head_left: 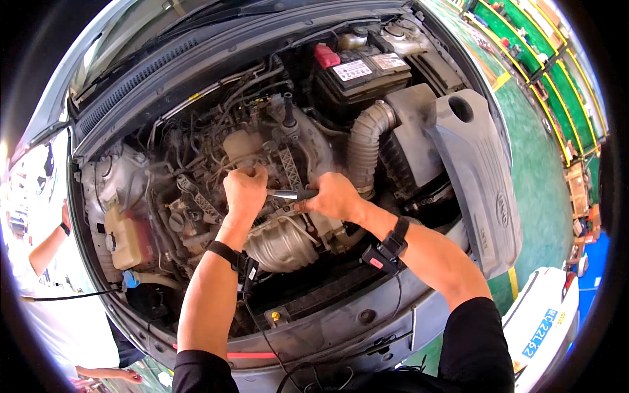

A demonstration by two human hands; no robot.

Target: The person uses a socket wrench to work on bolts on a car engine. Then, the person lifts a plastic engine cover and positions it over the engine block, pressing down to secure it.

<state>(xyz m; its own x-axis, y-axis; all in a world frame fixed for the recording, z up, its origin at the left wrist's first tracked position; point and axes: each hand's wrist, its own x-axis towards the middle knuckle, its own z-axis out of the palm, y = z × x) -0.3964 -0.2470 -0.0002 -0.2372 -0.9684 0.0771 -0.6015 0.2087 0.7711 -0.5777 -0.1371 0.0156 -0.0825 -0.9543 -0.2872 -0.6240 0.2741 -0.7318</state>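
In an open car engine bay, my left hand (246,191) is closed at the top of the engine (239,144), its fingertips pinched on something small that I cannot make out. My right hand (333,196) grips the black handle of a tool (285,194) whose silver shaft points left and reaches my left hand; its tip is hidden. Below my hands is a metal heat shield (282,252). Just right of my right hand rises a corrugated intake hose (363,147).
A battery (360,88) sits at the back right. A grey plastic engine cover (478,164) lies along the bay's right side. A coolant tank (121,232) is at left, beside another person's arm (49,249). A white car (524,354) and green shelving (550,92) stand right.
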